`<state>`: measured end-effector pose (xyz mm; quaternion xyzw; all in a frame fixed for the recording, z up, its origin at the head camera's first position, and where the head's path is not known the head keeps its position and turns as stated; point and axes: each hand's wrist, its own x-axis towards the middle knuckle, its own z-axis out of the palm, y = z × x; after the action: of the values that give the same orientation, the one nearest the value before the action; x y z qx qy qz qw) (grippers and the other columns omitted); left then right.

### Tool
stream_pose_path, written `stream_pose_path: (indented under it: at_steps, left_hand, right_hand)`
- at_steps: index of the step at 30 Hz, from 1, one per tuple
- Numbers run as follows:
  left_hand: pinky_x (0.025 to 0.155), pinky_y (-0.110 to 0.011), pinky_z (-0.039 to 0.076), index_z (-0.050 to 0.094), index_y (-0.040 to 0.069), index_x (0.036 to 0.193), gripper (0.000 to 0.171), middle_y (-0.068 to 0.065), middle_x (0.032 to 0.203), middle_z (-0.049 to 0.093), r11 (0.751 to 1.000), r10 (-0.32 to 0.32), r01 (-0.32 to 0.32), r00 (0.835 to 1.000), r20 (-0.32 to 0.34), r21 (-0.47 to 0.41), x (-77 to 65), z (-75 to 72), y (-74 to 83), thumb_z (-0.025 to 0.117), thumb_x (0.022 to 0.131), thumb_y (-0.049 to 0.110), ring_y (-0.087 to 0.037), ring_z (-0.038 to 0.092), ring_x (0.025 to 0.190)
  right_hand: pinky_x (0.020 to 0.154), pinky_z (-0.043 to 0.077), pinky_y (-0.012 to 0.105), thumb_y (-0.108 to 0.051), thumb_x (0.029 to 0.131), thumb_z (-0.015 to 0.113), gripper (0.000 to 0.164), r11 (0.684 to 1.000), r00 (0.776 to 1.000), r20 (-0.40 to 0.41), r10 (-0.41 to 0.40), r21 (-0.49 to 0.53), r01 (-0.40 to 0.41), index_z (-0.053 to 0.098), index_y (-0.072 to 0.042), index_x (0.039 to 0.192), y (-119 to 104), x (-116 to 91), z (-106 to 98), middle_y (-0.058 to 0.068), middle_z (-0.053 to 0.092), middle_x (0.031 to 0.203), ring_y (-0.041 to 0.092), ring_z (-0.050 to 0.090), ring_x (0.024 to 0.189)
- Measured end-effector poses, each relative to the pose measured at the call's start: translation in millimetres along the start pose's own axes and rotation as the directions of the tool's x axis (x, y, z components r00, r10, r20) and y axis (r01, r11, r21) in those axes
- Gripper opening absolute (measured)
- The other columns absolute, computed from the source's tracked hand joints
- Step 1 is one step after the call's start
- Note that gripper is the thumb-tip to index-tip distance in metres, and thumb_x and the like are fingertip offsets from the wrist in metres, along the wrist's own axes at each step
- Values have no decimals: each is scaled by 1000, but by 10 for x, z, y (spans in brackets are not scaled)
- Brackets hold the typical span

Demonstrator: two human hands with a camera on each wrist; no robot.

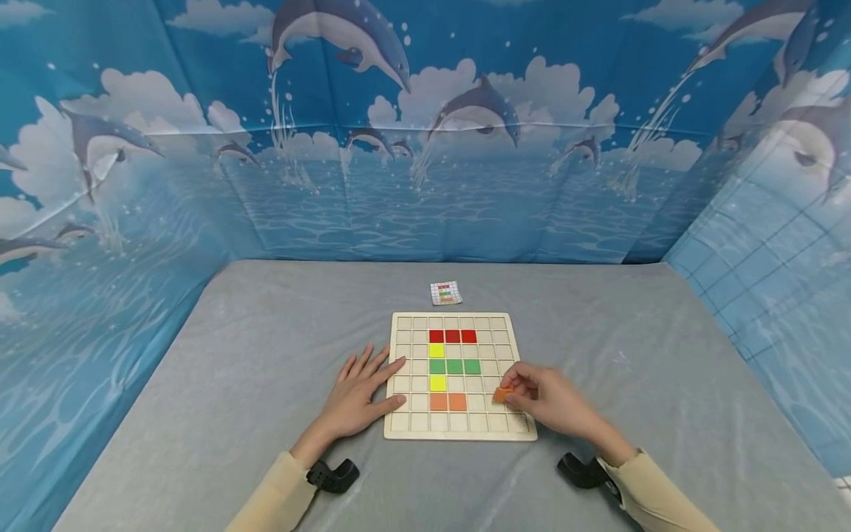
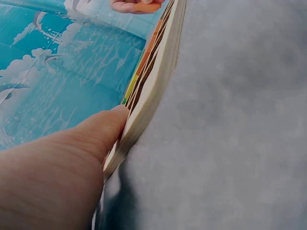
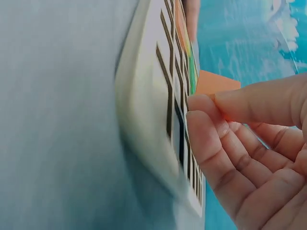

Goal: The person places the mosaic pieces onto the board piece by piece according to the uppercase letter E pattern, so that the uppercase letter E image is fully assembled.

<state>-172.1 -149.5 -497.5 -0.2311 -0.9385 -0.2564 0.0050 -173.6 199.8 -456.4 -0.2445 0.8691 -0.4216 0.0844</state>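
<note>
A wooden grid board [image 1: 488, 423] lies on the grey cloth, with red, yellow, green and orange square tiles set in some of its cells. Two orange tiles [image 1: 448, 402] sit side by side in a lower row. My right hand [image 1: 555, 399] pinches another orange tile [image 3: 217, 82] between thumb and fingers, over the board's right side. With fingers spread, my left hand [image 1: 355, 399] rests at the board's left edge, and its thumb [image 2: 108, 125] touches the rim in the left wrist view.
Behind the board lies a small pattern card [image 1: 445, 292] with coloured squares on a grid. A grey cloth [image 1: 299, 318] covers the table. Blue dolphin-printed curtains [image 1: 425, 185] hang at the back and sides. Each wrist wears a black strap device [image 1: 332, 476].
</note>
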Motion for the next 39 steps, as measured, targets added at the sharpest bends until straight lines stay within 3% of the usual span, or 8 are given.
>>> stream_pose_path:
  at_steps: [5,12,21,33,39]
  left_hand:
    - [110,-50,1,36,26,149,66,-3,156,19,1000,0,0,1000,6,-6,-1,-3,10,51,92,56,-28,5,143]
    - [110,-51,1,36,25,148,65,-4,156,20,1000,6,-6,1000,0,-8,-6,4,18,51,92,55,-29,5,143]
    - [110,-51,1,35,26,149,65,-4,156,19,1000,5,-5,1000,3,-5,-8,3,11,51,92,55,-28,4,143]
    - [110,-50,1,36,25,149,66,-4,156,20,1000,8,-8,1000,5,5,-5,23,19,50,92,56,-29,5,143]
    - [110,-51,1,35,26,149,66,-4,156,20,1000,9,-9,1000,5,3,0,30,9,49,92,57,-28,5,143]
  right_hand:
    - [59,49,24,-3,85,70,13,999,999,33,-40,-20,41,65,-15,87,-96,95,127,-7,62,76,7,58,66]
    - [56,47,24,-4,84,72,11,993,993,-6,-115,-40,114,66,-13,85,-117,182,232,-9,62,74,5,56,64]
    - [56,45,24,-8,85,72,7,996,997,16,-75,-49,76,69,-14,84,-124,173,251,-11,59,72,5,52,63]
    - [57,45,23,-6,83,74,12,981,988,-33,-153,-130,147,73,-17,89,-85,136,241,-9,59,83,5,50,66]
    - [55,41,22,-10,81,77,8,981,991,-8,-132,-145,129,75,-17,84,-93,125,238,-13,57,79,5,48,64]
